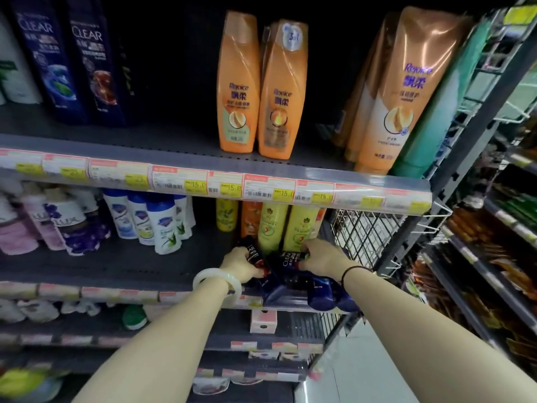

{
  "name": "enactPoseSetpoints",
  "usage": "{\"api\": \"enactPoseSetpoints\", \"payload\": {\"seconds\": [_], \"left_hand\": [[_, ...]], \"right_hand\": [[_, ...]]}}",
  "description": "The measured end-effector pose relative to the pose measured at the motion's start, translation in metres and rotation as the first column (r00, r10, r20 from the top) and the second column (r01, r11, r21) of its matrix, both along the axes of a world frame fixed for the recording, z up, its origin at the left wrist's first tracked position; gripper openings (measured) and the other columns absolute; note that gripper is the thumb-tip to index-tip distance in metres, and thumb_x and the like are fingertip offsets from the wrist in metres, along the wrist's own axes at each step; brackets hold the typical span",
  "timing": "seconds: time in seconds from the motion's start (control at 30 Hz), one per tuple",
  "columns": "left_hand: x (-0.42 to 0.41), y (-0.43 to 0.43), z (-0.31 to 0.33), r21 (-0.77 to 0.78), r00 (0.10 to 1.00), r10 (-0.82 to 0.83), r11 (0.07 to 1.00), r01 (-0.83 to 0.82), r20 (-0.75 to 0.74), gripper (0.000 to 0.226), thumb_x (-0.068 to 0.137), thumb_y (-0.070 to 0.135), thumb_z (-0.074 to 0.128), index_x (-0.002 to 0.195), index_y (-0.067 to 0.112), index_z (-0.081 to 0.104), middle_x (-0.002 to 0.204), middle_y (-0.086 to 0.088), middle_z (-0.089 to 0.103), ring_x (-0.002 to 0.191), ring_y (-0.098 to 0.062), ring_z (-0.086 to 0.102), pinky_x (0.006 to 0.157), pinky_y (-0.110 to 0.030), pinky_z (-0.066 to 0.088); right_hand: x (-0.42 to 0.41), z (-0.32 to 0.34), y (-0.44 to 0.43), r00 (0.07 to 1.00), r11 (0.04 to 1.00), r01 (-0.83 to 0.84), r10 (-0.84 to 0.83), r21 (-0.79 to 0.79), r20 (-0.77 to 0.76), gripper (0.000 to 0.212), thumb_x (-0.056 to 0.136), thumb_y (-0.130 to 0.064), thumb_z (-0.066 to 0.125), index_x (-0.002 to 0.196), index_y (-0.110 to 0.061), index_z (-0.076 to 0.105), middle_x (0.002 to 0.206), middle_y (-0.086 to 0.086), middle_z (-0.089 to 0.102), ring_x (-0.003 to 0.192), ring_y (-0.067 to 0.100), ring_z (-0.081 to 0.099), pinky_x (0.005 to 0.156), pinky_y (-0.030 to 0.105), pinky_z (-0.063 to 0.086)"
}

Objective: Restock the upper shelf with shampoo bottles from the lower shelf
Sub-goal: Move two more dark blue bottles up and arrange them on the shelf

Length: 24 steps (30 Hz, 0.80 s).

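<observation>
Several dark blue Clear shampoo bottles [293, 282] lie on their sides at the front right of the lower shelf [122, 266]. My left hand [239, 264], with a pale bangle on the wrist, grips one dark bottle [253, 253] at its upper end. My right hand [321, 255], with a dark band on the wrist, closes on another lying bottle [287, 261]. On the upper shelf [162, 149], two upright Clear bottles [72, 62] stand at the left, with a dark gap between them and the orange Rejoice bottles [258, 85].
Large orange Rejoice bottles [404, 91] and a green one fill the upper shelf's right end. Yellow bottles [287, 225] stand right behind my hands. White and purple bottles [151, 219] occupy the lower shelf's left. A wire grid side panel [369, 231] closes the right end.
</observation>
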<state>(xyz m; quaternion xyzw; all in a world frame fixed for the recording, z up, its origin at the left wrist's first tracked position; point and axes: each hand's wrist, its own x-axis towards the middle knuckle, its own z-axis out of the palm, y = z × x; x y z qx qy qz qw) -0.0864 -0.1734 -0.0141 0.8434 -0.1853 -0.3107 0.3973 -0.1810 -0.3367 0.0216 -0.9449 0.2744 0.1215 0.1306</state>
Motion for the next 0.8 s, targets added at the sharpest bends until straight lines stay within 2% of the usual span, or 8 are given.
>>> {"api": "enactPoseSetpoints", "payload": {"seconds": [0.2, 0.33, 0.47, 0.53, 0.67, 0.8], "left_hand": [[0.005, -0.008, -0.026, -0.106, 0.988, 0.101, 0.988, -0.114, -0.115, 0.075, 0.066, 0.023, 0.082, 0.131, 0.012, 0.046, 0.124, -0.010, 0.062, 0.111, -0.028, 0.060, 0.094, -0.042, 0.052], [-0.003, -0.010, -0.020, -0.181, 0.966, 0.153, 0.965, -0.192, -0.209, 0.077, 0.075, 0.008, 0.076, 0.141, 0.014, 0.036, 0.132, -0.009, 0.055, 0.120, -0.028, 0.054, 0.087, -0.030, 0.047], [-0.001, -0.011, -0.024, -0.213, 0.925, 0.168, 0.945, -0.250, -0.340, 0.085, 0.078, 0.000, 0.071, 0.146, 0.021, 0.027, 0.133, -0.010, 0.053, 0.120, -0.031, 0.053, 0.091, -0.042, 0.051], [0.001, -0.012, -0.026, -0.212, 0.908, 0.178, 0.939, -0.272, -0.379, 0.088, 0.077, 0.000, 0.071, 0.147, 0.026, 0.024, 0.132, -0.009, 0.053, 0.119, -0.031, 0.053, 0.093, -0.043, 0.051], [0.000, -0.013, -0.029, -0.226, 0.876, 0.191, 0.921, -0.316, -0.444, 0.085, 0.076, -0.001, 0.071, 0.143, 0.028, 0.028, 0.116, -0.003, 0.053, 0.108, -0.025, 0.050, 0.082, -0.037, 0.048], [-0.001, -0.016, -0.030, -0.258, 0.851, 0.194, 0.899, -0.354, -0.489, 0.083, 0.074, -0.006, 0.071, 0.140, 0.030, 0.033, 0.113, -0.003, 0.056, 0.105, -0.025, 0.051, 0.069, -0.031, 0.045]], "right_hand": [[0.004, -0.005, -0.004, 0.999, 1.000, -0.006, 0.006, -0.010, -0.054, 0.061, 0.083, -0.038, 0.061, 0.136, -0.014, 0.042, 0.136, 0.008, 0.053, 0.121, 0.029, 0.052, 0.102, 0.041, 0.042], [0.006, -0.005, -0.006, 0.998, 1.000, 0.019, -0.019, 0.004, -0.056, 0.066, 0.081, -0.041, 0.064, 0.137, -0.014, 0.042, 0.136, 0.007, 0.053, 0.120, 0.028, 0.053, 0.099, 0.040, 0.045], [0.009, -0.007, -0.011, 0.997, 0.997, 0.060, -0.057, 0.051, -0.053, 0.058, 0.078, -0.040, 0.067, 0.126, -0.011, 0.050, 0.124, 0.008, 0.058, 0.111, 0.028, 0.058, 0.096, 0.041, 0.048], [0.011, -0.008, -0.013, 0.997, 0.993, 0.076, -0.073, 0.094, -0.039, 0.053, 0.078, -0.036, 0.067, 0.122, -0.011, 0.051, 0.122, 0.008, 0.060, 0.108, 0.028, 0.058, 0.096, 0.043, 0.048], [0.015, -0.009, -0.015, 0.994, 0.981, 0.105, -0.098, 0.164, -0.050, 0.058, 0.073, -0.029, 0.071, 0.124, -0.012, 0.048, 0.122, 0.005, 0.058, 0.111, 0.027, 0.057, 0.098, 0.045, 0.047], [0.018, -0.013, -0.016, 0.992, 0.973, 0.115, -0.103, 0.202, -0.069, 0.063, 0.068, -0.027, 0.075, 0.124, -0.012, 0.049, 0.122, 0.006, 0.060, 0.109, 0.027, 0.057, 0.097, 0.045, 0.049]]}}
